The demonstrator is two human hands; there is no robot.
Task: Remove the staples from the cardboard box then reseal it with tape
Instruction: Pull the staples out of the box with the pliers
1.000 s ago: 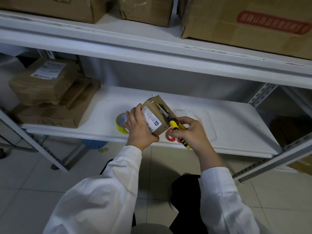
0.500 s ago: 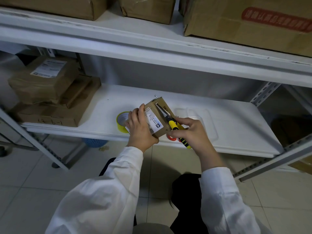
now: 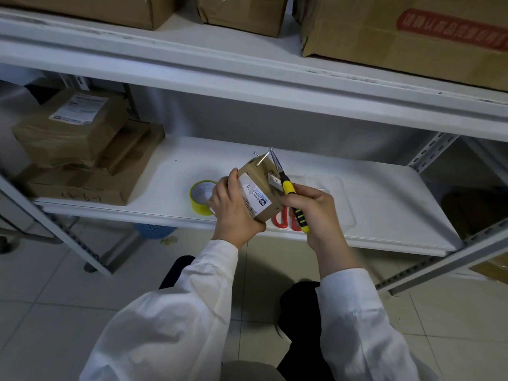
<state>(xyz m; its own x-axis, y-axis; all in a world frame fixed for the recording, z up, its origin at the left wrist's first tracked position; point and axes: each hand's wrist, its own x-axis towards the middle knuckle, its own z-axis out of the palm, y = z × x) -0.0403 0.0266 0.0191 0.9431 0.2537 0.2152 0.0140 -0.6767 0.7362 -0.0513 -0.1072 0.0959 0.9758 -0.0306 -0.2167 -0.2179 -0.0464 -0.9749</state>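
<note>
- As the left hand (image 3: pixel 236 213) curls its fingers and thumb round the small cardboard box (image 3: pixel 255 174), it holds the box tilted in the air just above the front edge of the white shelf (image 3: pixel 384 210); a white printed label faces the camera
- The right hand (image 3: pixel 316 213) is closed round the yellow-and-black handles of the pliers (image 3: pixel 287 185); their slim metal nose points up and away, along the right side of the box
- At the nose tip sits a thin metal pin (image 3: pixel 262 160), slanting down to the top edge of the box; whether its far end is in the cardboard cannot be told
- A yellow tape roll (image 3: pixel 200 198) lies on the shelf just left of the left hand, partly hidden behind it
- Red-handled scissors (image 3: pixel 283 221) lie on the shelf below the box, between the two hands
- Brown parcels (image 3: pixel 82 149) are stacked at the shelf's left end; larger cartons (image 3: pixel 398 42) stand on the shelf above
- A blue basket (image 3: pixel 155 231) sits on the tiled floor under the shelf; both arms wear white sleeves (image 3: pixel 192 312)
</note>
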